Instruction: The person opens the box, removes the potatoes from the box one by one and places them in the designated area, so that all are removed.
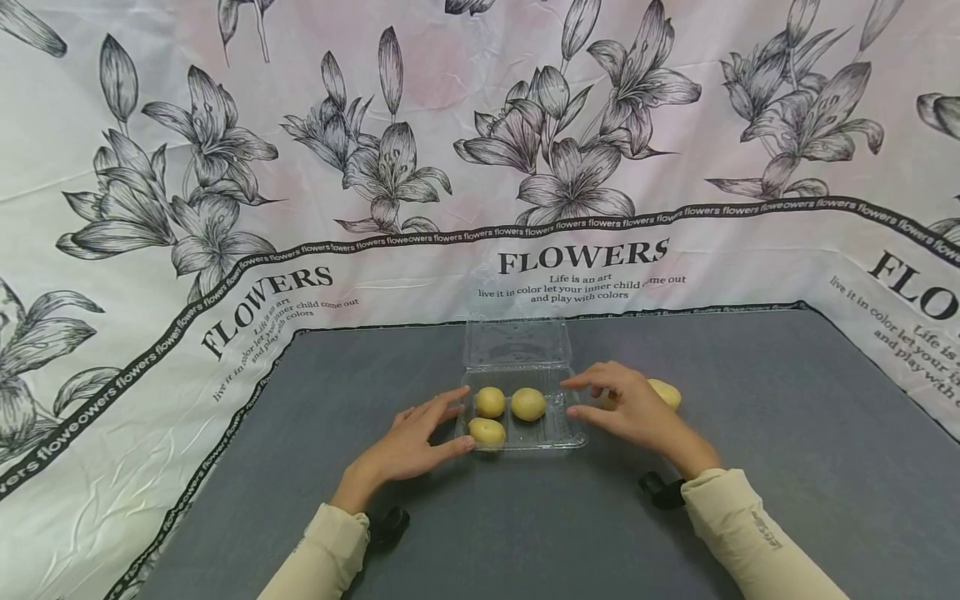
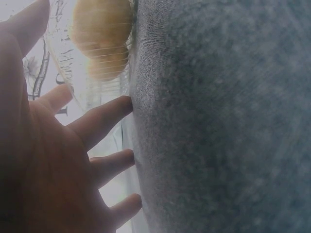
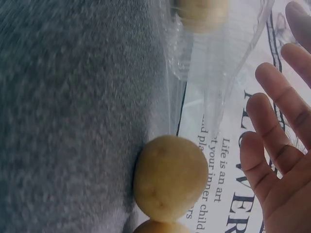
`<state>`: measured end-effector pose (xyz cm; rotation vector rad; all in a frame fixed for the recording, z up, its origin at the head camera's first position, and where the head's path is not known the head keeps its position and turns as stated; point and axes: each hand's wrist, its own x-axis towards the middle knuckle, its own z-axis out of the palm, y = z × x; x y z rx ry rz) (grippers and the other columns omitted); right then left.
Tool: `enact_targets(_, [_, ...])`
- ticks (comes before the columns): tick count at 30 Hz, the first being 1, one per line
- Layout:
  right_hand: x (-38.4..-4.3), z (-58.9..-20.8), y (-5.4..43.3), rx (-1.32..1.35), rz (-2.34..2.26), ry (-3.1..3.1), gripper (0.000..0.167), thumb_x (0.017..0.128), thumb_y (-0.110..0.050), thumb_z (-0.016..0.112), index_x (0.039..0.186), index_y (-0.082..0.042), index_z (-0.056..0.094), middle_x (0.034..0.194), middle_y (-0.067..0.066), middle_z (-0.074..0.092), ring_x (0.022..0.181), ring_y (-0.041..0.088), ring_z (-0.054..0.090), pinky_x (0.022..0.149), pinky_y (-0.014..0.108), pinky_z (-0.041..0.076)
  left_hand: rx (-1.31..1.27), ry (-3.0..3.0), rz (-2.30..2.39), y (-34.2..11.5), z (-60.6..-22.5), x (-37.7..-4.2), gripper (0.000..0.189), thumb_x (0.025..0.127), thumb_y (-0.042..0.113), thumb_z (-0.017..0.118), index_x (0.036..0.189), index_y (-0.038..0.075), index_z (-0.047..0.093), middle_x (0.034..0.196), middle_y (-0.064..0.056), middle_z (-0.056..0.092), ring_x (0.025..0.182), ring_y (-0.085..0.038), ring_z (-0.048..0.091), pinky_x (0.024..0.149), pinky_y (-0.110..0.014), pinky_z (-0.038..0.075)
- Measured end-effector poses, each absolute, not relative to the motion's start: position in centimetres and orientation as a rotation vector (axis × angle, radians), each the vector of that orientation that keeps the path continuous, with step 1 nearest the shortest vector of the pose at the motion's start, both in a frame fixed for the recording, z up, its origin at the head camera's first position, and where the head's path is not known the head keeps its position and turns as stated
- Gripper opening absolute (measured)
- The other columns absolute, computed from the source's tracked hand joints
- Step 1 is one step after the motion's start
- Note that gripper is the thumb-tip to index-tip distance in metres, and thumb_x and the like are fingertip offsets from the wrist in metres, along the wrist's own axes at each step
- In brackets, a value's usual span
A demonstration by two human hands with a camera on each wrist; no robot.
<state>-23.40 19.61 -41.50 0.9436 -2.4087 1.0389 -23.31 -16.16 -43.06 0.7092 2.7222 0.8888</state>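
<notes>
A clear plastic clamshell container (image 1: pixel 555 429) lies with its lid raised at the back, holding three yellow potatoes (image 1: pixel 528 405), two on its left side and one toward the middle. My left hand (image 1: pixel 412 442) is at the container's left side, fingers spread and thumb by the front left corner. In the left wrist view, its fingertips (image 2: pixel 127 104) reach down close to the table beside the clear wall. My right hand (image 1: pixel 630 408) hovers at the right rim, fingers loosely extended with nothing between them. Beyond it, partly hidden, are more potatoes (image 1: pixel 666 393); the right wrist view shows a potato (image 3: pixel 170 177) outside the container.
A grey cloth-like surface (image 1: pixel 525 525) covers the table. Behind and along the sides hangs a white curtain (image 1: pixel 420 283) with black flower prints and lettering. Dark wrist devices (image 1: pixel 388 527) sit below both cuffs.
</notes>
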Motion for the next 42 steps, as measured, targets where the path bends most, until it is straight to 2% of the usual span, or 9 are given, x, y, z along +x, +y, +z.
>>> enact_targets(5, [-23.5,-41.6,19.1,0.950,1.049,-2.413,0.034,0.081,-0.013,0.086,0.113,-0.010,0.077,0.102,0.007,0.074,0.085,0.022,0.060,0.069,0.033,0.051,0.711,2.725,0.881,-16.2,-43.0,-23.3,0.080,0.096,0.063,0.060,0.162,0.037,0.023,0.160,0.003,0.046,0.150,-0.022,0.040,0.120,-0.069,0.009])
enact_targets(11, [-23.6,-41.6,18.3,0.951,1.077,-2.441,0.034,0.083,-0.016,0.086,0.116,-0.016,0.077,0.103,0.000,0.073,0.091,0.024,0.061,0.075,0.037,0.051,0.713,2.728,0.869,-16.2,-43.1,-23.3,0.081,0.096,0.064,0.059,0.162,0.037,0.022,0.160,0.003,0.045,0.151,-0.021,0.040,0.121,-0.069,0.009])
enact_targets(18, [-23.9,-41.7,17.6,0.937,1.148,-2.497,0.036,0.084,-0.018,0.085,0.118,-0.012,0.076,0.110,0.008,0.074,0.099,0.028,0.063,0.081,0.043,0.051,0.713,2.726,0.872,-16.2,-43.1,-23.3,0.081,0.095,0.064,0.059,0.162,0.037,0.023,0.160,0.004,0.045,0.151,-0.021,0.040,0.121,-0.069,0.009])
enact_targets(25, [-24.4,-42.1,17.1,0.919,1.157,-2.572,0.038,0.087,-0.025,0.083,0.122,-0.013,0.074,0.117,0.004,0.073,0.106,0.027,0.066,0.083,0.047,0.052,0.714,2.730,0.882,-16.2,-43.1,-23.3,0.080,0.095,0.064,0.060,0.162,0.038,0.024,0.159,0.003,0.046,0.151,-0.022,0.039,0.120,-0.071,0.009])
enact_targets(31, [-24.9,-42.2,16.6,0.914,1.176,-2.593,0.041,0.086,-0.027,0.084,0.124,-0.015,0.073,0.118,0.004,0.073,0.105,0.028,0.065,0.080,0.046,0.052,0.702,2.731,0.877,-16.1,-43.1,-23.3,0.082,0.095,0.065,0.060,0.162,0.037,0.024,0.160,0.003,0.045,0.151,-0.020,0.039,0.120,-0.070,0.009])
enact_targets(42, [-25.7,-42.8,16.1,0.916,1.156,-2.609,0.043,0.085,-0.025,0.084,0.125,-0.012,0.072,0.120,0.005,0.073,0.107,0.028,0.066,0.088,0.049,0.054,0.682,2.729,0.862,-16.0,-43.1,-23.4,0.083,0.094,0.068,0.058,0.162,0.038,0.023,0.159,0.005,0.045,0.151,-0.019,0.038,0.121,-0.068,0.010])
